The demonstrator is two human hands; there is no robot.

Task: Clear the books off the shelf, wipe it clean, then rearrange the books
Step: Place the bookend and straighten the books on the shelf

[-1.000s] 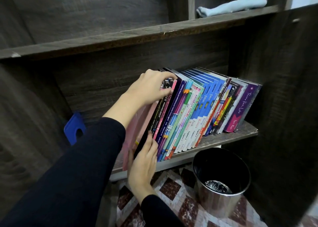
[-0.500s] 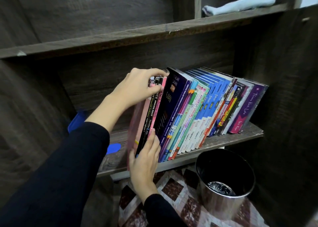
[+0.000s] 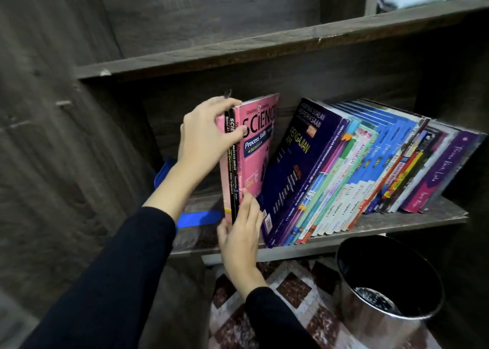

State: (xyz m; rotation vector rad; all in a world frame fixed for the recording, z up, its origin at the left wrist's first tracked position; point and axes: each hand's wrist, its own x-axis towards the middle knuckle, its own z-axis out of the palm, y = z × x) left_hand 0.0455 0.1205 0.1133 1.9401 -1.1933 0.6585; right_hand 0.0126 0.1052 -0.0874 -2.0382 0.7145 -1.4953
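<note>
On shelf point(image 3: 397, 223), left fingers point(image 3: 211, 106) curled over pink books point(image 3: 256, 150), right fingers point(image 3: 247, 208) pinching below

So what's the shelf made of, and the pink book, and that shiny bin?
The shelf looks like wood-grain board, probably laminate: matt, with a streaky grey-brown pattern. The pink book is paper with a glossy printed cover; light glints off it. The bin looks like polished metal outside, since its side shines like a mirror, and it is dark inside.
</note>
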